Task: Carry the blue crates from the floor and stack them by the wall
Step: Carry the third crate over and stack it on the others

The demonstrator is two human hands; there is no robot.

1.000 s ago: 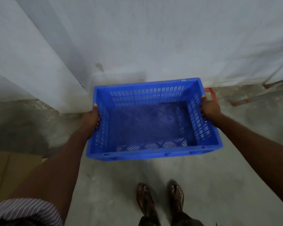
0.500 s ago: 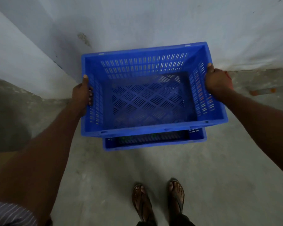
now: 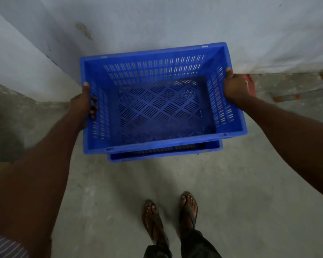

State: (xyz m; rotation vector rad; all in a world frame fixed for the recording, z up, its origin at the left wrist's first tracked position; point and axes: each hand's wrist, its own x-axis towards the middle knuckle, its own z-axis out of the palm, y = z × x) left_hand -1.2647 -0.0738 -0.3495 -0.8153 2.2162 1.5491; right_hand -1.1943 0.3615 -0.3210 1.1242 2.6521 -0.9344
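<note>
By the white wall (image 3: 175, 21), in the head view, I count two crates, both blue. The upper crate (image 3: 157, 108) is held by two hands: the left hand (image 3: 83, 107) grips its left side, fingers curled inside, and the right hand (image 3: 234, 88) grips its right rim. The lower crate (image 3: 164, 155) stands directly under it on the grey concrete floor (image 3: 119, 192). Two sandals (image 3: 153, 220) stand nearer to the camera.

Empty slotted blue crate (image 3: 162, 108) held level above a second blue crate (image 3: 166, 152) near the wall.
</note>
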